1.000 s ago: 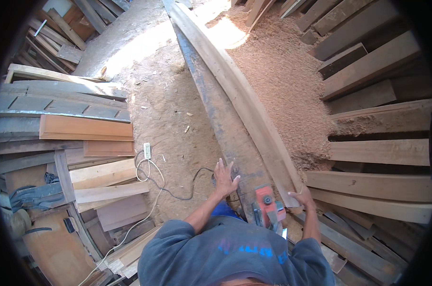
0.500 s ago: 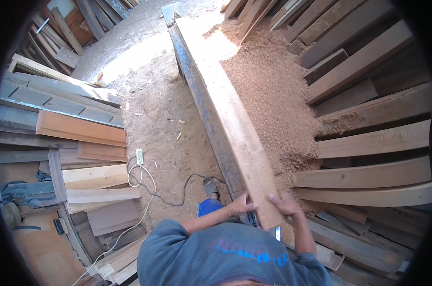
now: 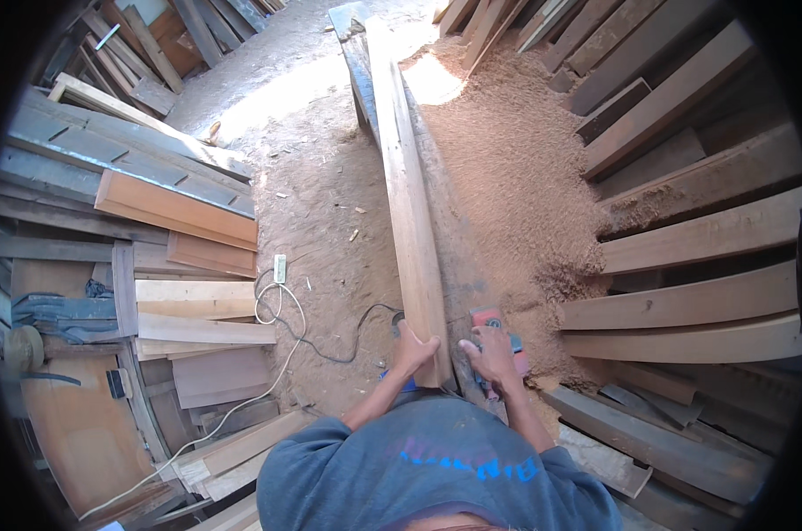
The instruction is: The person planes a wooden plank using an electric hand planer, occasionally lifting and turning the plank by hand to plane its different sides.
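A long pale wooden board point(image 3: 411, 212) lies lengthwise along a low dark bench point(image 3: 463, 305), its near end close to my body. My left hand point(image 3: 416, 348) is closed round the board's left side near that end, thumb on top. To the right of the board, my right hand point(image 3: 494, 354) reaches over a red and teal handheld power tool point(image 3: 487, 317) on the bench. Its thumb stands apart from the fingers, which lie over the tool and partly cover it. The tool looks like an electric planer, though its exact kind is partly hidden.
Shavings point(image 3: 516, 168) are heaped right of the bench. Stacked planks point(image 3: 684, 310) line the right side; more boards and panels point(image 3: 180, 212) fill the left. A pale power strip point(image 3: 280, 268) with a white cord and a dark cable point(image 3: 352, 350) lies on the dirt floor.
The board has turned and now shows a narrower face, lying further left on the bench. My right hand has let go of it and moved to the red tool, which has come into sight.
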Demonstrator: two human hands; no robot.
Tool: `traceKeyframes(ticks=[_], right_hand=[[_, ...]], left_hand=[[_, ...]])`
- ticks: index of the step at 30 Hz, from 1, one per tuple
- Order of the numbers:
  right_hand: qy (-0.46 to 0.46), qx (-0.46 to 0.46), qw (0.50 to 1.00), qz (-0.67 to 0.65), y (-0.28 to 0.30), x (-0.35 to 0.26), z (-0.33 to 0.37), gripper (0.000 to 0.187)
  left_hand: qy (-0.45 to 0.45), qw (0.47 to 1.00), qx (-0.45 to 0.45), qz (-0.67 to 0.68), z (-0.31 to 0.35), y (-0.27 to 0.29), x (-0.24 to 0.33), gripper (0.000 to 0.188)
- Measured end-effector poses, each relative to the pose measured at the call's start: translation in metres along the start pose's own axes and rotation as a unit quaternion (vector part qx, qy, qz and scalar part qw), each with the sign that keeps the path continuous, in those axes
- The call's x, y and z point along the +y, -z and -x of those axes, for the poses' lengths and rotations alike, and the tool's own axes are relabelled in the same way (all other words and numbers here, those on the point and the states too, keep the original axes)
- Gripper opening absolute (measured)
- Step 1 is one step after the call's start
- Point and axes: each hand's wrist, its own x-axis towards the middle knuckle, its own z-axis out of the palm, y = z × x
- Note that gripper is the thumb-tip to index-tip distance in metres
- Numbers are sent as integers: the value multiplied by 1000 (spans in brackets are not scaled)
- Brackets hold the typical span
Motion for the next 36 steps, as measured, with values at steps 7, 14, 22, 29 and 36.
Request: traceKeyframes(ticks=[7,14,22,29,36], right_hand=[[-34,101,994,26,-2,36,49,60],[-140,110,978,-111,-30,67,51,66],[-95,155,957,-227,-45,89,51,37],[-42,161,956,-242,-38,77,53,29],[-66,136,966,-211,-42,91,51,40]], left_hand=[[71,982,29,-171,23,16,34,79],[20,986,58,-157,38,4,0,85],[-78,997,-25,-12,73,-5,-92,86],[-6,986,-7,168,63,-4,-104,67],[-47,995,65,-66,70,-15,-42,89]])
